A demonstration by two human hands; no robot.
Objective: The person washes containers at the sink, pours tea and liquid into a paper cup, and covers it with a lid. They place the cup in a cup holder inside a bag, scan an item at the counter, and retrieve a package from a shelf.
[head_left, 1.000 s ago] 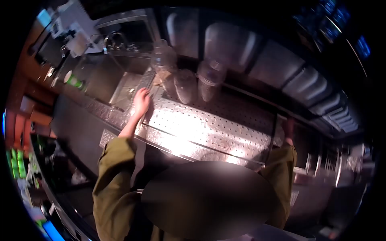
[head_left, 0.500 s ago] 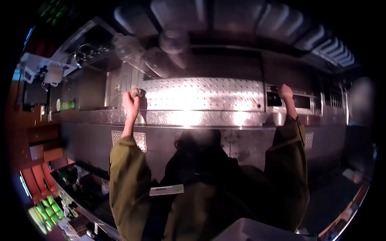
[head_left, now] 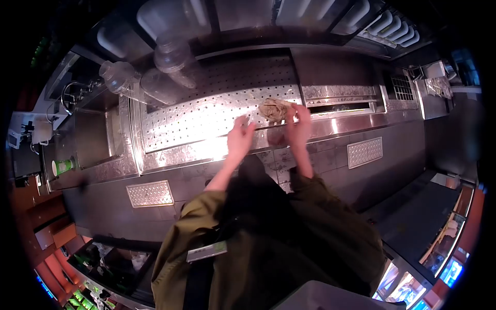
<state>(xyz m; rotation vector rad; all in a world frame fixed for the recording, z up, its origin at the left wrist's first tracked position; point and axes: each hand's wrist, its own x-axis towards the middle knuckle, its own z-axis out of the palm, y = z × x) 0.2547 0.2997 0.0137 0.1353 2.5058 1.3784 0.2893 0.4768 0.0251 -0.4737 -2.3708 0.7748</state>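
A crumpled brownish cloth [head_left: 273, 110] is at the right end of the perforated steel drain board [head_left: 181, 121]. My right hand [head_left: 299, 126] is at the cloth's right side, its fingers pinching the edge. To the left, my left hand [head_left: 239, 139] hovers over the board's front edge, slightly blurred. Its thumb and fingers are apart with nothing between them, and a gap separates it from the cloth. Clear plastic containers [head_left: 173, 61] lie tipped at the back left of the board.
On the left is a sink basin [head_left: 95, 132] with a curved faucet [head_left: 70, 95]; a green and white cup [head_left: 62, 166] stands near its front corner. A slotted recess [head_left: 341, 108] and a grate [head_left: 402, 91] lie to the right. Metal floor plates [head_left: 150, 194] are set below the counter.
My left hand has let go of the cloth, which is now at the board's right end by my right hand. My hands have come closer together; my right hand has left the recess. The view has rotated.
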